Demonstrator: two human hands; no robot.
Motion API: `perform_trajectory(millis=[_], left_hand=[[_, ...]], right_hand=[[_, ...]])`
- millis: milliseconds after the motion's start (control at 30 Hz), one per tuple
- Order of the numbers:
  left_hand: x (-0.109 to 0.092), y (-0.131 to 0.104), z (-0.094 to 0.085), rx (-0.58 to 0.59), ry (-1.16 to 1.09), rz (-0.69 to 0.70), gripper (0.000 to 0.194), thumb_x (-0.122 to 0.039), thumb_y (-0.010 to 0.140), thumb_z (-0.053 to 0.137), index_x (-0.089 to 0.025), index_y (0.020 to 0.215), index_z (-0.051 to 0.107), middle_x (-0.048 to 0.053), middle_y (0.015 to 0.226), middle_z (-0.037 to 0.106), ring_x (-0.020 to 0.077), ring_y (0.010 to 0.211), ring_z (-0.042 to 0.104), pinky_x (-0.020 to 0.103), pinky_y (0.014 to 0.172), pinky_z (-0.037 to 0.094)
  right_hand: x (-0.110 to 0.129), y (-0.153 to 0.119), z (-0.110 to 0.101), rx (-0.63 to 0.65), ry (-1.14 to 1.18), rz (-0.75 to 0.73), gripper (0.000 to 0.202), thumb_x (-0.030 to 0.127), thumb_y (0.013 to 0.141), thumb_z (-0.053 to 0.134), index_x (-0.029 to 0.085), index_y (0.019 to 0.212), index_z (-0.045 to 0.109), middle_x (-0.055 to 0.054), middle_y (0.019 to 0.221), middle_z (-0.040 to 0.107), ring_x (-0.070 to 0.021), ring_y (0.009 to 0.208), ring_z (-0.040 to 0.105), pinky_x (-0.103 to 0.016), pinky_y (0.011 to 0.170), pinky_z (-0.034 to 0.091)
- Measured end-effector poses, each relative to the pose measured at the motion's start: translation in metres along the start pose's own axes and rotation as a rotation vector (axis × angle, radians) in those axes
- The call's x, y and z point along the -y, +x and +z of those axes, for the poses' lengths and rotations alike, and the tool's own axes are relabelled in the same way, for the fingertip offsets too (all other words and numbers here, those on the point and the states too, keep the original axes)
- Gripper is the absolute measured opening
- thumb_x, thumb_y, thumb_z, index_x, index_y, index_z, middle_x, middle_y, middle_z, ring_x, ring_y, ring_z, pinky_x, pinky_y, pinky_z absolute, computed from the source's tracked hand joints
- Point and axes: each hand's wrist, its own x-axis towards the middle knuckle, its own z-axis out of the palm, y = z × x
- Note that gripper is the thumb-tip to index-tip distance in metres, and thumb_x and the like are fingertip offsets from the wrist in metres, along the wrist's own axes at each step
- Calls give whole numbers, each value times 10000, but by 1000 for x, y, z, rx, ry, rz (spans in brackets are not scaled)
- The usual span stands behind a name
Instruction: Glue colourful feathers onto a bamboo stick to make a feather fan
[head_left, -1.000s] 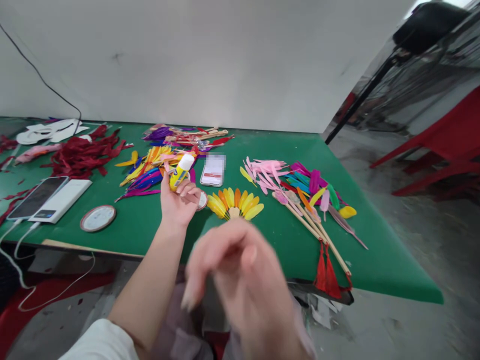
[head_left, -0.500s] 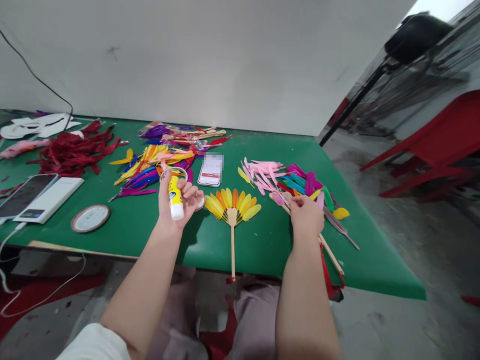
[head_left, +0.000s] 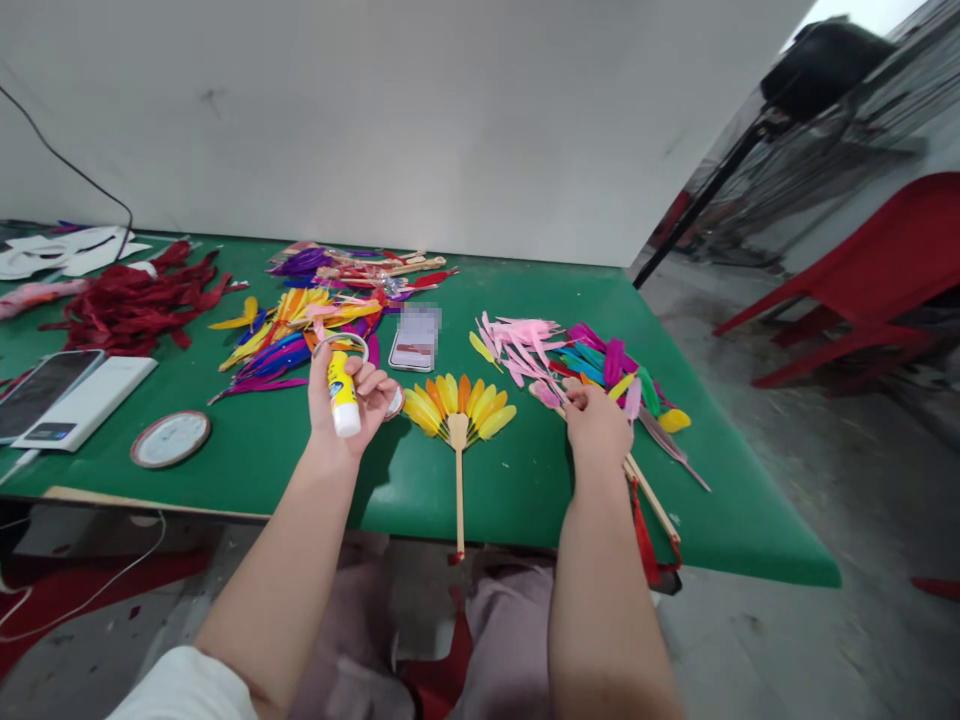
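Observation:
My left hand (head_left: 352, 395), palm up and fingers curled, holds a yellow glue stick (head_left: 343, 390) with a white end. Behind its thumb shows a pale ring-shaped rim (head_left: 354, 343); I cannot tell if the hand holds that too. A small white round piece (head_left: 395, 402) is by its fingertips. Between the hands lies a wooden-handled fan (head_left: 460, 490) with yellow and orange feathers (head_left: 450, 400) spread around its head. My right hand (head_left: 598, 420) pinches at a pink feather (head_left: 576, 388) beside the pink feather pile (head_left: 517, 345), above wooden sticks (head_left: 652, 498). Its fingertips are partly hidden.
Coloured feathers (head_left: 615, 360) lie at the right, more feather bundles (head_left: 292, 325) behind my left hand. A phone (head_left: 415, 338), dark red ribbons (head_left: 135, 305), a white power bank (head_left: 86, 402) and a round lid (head_left: 171, 440) lie on the green table (head_left: 525, 510). A red chair (head_left: 892, 260) stands right.
The whole view has shifted slightly, so everything sits a little further left. Both hands keep nearly the same pose; the fan lies where it was.

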Motion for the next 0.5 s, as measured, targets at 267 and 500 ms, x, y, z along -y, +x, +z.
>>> perform_trajectory(millis=[267,500], left_hand=[[-1,-2,2,16,-12,-31,390,-487,774,458,-168,554,415,-76,443,311,34,405,380,204,519,418],[-1,-2,2,29,-19,-19,420,-519,772,459,-161,553,432,-68,439,328,41,410,397,210,513,424]], right_hand=[[-4,3,4,-22,21,-54,243,243,714,528,241,919,658,-64,788,647,-229,779,572,-314,625,380],[-4,1,5,-31,133,-47,356,177,681,506,239,1015,613,-39,776,642,-219,779,573,-317,673,378]])
